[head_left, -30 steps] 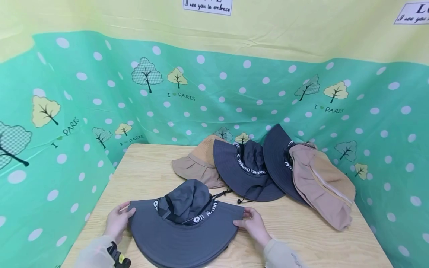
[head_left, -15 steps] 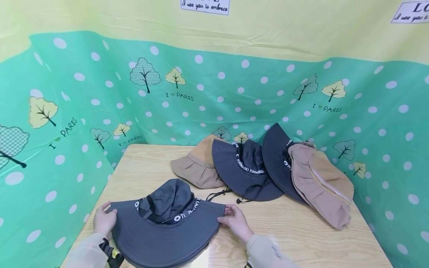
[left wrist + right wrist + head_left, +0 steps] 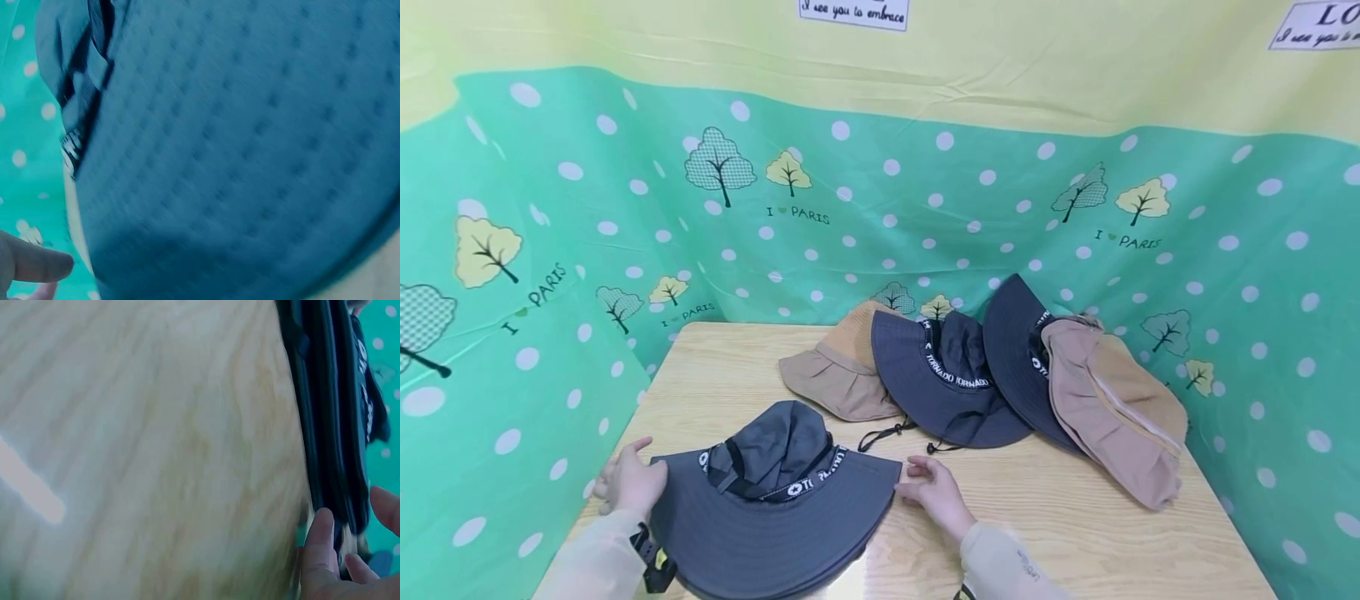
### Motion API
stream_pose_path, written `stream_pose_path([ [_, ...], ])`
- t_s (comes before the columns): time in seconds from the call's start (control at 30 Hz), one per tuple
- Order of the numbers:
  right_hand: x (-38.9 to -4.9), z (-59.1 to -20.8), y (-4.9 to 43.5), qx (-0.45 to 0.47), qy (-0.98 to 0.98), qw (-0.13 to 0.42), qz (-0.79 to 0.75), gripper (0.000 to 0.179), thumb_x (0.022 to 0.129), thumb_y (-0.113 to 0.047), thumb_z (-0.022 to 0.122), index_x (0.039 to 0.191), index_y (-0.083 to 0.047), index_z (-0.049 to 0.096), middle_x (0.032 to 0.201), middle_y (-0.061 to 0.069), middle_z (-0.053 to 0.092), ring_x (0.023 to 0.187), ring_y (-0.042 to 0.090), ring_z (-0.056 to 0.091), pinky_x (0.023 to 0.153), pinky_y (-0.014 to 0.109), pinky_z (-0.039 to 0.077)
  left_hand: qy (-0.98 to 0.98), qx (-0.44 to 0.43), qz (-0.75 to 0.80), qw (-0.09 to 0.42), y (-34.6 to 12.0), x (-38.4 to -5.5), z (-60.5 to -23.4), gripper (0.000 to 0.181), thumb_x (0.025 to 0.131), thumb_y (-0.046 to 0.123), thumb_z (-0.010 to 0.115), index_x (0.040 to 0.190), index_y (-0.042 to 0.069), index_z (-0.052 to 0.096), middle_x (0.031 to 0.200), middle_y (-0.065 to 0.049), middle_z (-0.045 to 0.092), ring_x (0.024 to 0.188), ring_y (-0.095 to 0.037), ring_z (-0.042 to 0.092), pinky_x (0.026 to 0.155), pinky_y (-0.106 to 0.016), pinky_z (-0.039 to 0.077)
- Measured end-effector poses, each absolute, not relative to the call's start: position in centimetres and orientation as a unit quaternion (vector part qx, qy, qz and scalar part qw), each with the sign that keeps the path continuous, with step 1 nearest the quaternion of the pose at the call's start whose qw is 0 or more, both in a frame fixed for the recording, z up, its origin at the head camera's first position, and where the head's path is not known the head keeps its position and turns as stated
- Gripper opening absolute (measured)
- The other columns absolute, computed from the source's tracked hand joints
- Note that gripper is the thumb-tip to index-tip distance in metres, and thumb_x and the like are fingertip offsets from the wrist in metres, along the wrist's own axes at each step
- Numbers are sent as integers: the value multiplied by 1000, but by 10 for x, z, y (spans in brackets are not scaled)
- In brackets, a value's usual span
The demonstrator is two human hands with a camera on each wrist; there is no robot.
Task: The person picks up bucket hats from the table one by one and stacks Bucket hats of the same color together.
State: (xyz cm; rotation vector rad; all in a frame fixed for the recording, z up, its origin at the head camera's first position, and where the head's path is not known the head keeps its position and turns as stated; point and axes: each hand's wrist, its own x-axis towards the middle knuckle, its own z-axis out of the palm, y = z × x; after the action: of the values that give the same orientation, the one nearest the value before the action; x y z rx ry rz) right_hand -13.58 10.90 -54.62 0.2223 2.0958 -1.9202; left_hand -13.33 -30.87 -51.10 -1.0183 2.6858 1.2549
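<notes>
A dark grey wide-brimmed sun hat (image 3: 767, 533) lies at the table's front left, its crumpled crown behind the brim and a lettered band between them. Layered dark brim edges (image 3: 334, 437) show in the right wrist view, as if more than one brim is stacked. My left hand (image 3: 634, 483) is beside the left brim corner with its fingers spread; whether it still touches the cloth I cannot tell. In the left wrist view the brim (image 3: 237, 144) fills most of the picture. My right hand (image 3: 937, 497) is at the right corner, thumb and fingers parted, gripping nothing.
Further back lie a tan hat (image 3: 842, 383), a navy lettered hat (image 3: 940, 400), another navy hat (image 3: 1015, 350) and a pinkish-tan hat (image 3: 1112, 417), overlapping in a row. Black drawcords (image 3: 887, 433) trail on the wooden table (image 3: 1037, 517). Green dotted cloth (image 3: 850, 225) hangs behind.
The grey hat slid left with both hands pinching its brim corners, then stopped. Both hands have since loosened their fingers from the brim. The hats at the back stay put.
</notes>
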Motion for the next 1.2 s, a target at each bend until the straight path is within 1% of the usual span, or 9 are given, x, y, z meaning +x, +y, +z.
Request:
stream_pose_path([
  [0.27,-153,-527,153,136,704,67,-694,56,90,-3,65,137,16,42,119,31,59,87,14,66,84,36,59,851,-260,451,-63,-268,-153,-490,50,95,11,49,144,3,44,150,-32,28,130,-55,19,100,-67,22],
  [0.4,-159,-520,188,167,688,26,-706,57,93,-3,62,141,16,37,119,24,62,86,6,65,85,29,58,826,-211,519,-64,-239,-165,-481,45,97,7,49,141,0,47,145,-26,40,127,-43,36,97,-46,37],
  [0.57,-163,-519,239,192,680,-41,-706,58,94,-6,64,140,16,37,97,-2,66,78,-2,62,78,19,57,764,-186,617,-16,-199,-180,-473,41,99,6,50,140,-2,47,133,-18,53,106,-13,53,81,-20,47],
  [0.7,-161,-517,277,212,674,-91,-702,56,95,-4,59,141,17,34,81,-19,62,74,-3,62,73,15,56,711,-170,682,18,-171,-188,-472,39,100,3,51,137,-7,45,115,-8,57,91,-4,55,76,-18,52],
  [0.8,-159,-514,301,243,685,-114,-677,53,97,-5,56,142,15,34,77,-25,58,72,-7,60,72,10,53,690,-157,705,42,-155,-193,-474,39,100,3,51,137,-8,44,112,-6,55,90,-10,55,77,-19,53],
  [0.9,-156,-512,322,282,725,-146,-611,46,96,-10,59,136,10,47,72,-31,54,72,-16,51,78,4,45,684,-146,713,57,-141,-199,-477,39,100,4,51,137,-7,45,112,-6,54,90,-12,54,78,-20,53],
  [1.03,-150,-513,347,342,772,-168,-509,44,95,-21,62,133,2,58,69,-37,47,75,-15,42,87,14,37,677,-132,721,64,-125,-204,-481,38,99,2,50,135,-9,45,101,-4,54,84,-10,53,75,-21,53],
  [1.13,-145,-515,363,392,771,-159,-476,51,96,-28,59,139,-3,54,96,-15,65,96,5,52,94,29,40,671,-119,728,76,-114,-207,-484,40,99,2,49,136,-12,42,98,-4,53,80,-10,53,74,-21,53],
  [1.2,-142,-517,373,426,763,-132,-468,60,96,-36,58,145,-4,47,128,10,57,119,24,45,102,45,36,665,-113,733,85,-107,-209,-484,41,99,1,49,136,-13,41,102,-7,54,80,-11,52,75,-23,53],
])
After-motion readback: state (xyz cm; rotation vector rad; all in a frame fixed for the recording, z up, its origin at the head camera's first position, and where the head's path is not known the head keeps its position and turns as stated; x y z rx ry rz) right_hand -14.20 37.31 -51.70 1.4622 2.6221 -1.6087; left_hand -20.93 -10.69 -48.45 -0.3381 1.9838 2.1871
